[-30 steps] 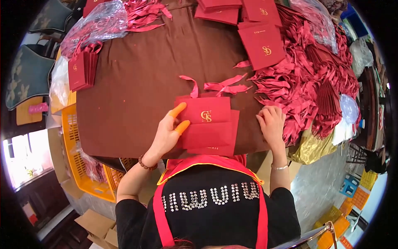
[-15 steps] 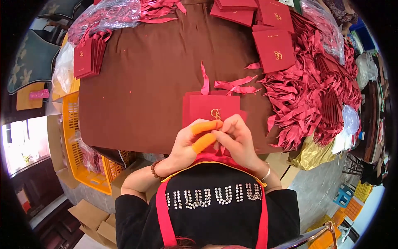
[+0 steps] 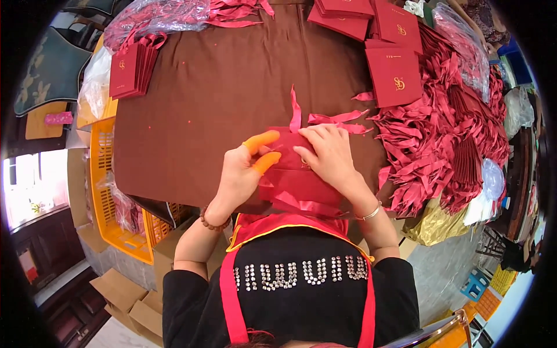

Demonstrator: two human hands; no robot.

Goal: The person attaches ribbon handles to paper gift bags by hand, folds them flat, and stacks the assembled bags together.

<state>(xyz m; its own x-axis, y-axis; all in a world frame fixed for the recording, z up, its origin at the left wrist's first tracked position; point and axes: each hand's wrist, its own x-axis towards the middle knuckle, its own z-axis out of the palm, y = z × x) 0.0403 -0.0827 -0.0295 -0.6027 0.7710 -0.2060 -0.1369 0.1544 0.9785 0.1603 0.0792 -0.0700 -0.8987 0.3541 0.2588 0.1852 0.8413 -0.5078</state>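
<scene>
A red paper gift bag (image 3: 304, 184) lies slanted between my hands at the table's near edge, a red ribbon handle (image 3: 307, 205) draped along its near side. My left hand (image 3: 243, 168), with orange finger cots on thumb and index finger, takes the bag's left side between those fingertips. Curled over the upper right part is my right hand (image 3: 329, 153), its fingers and thumb on the paper and partly covering a gold print. More red bag shows underneath. Just beyond, one ribbon (image 3: 296, 109) sticks up and other loops (image 3: 339, 120) lie on the cloth.
A brown cloth covers the table (image 3: 191, 151). Stacked red bags (image 3: 394, 75) and a heap of ribboned bags (image 3: 429, 145) fill the right side. At far left stand more red bags (image 3: 125, 72) beside a plastic-wrapped bundle (image 3: 156, 23). An orange crate (image 3: 104, 191) sits left of the table.
My hands have parted from a pinch close together over the bag. My left hand has moved left, my right hand up and forward, and the top bag is now tilted with its ribbon nearest me.
</scene>
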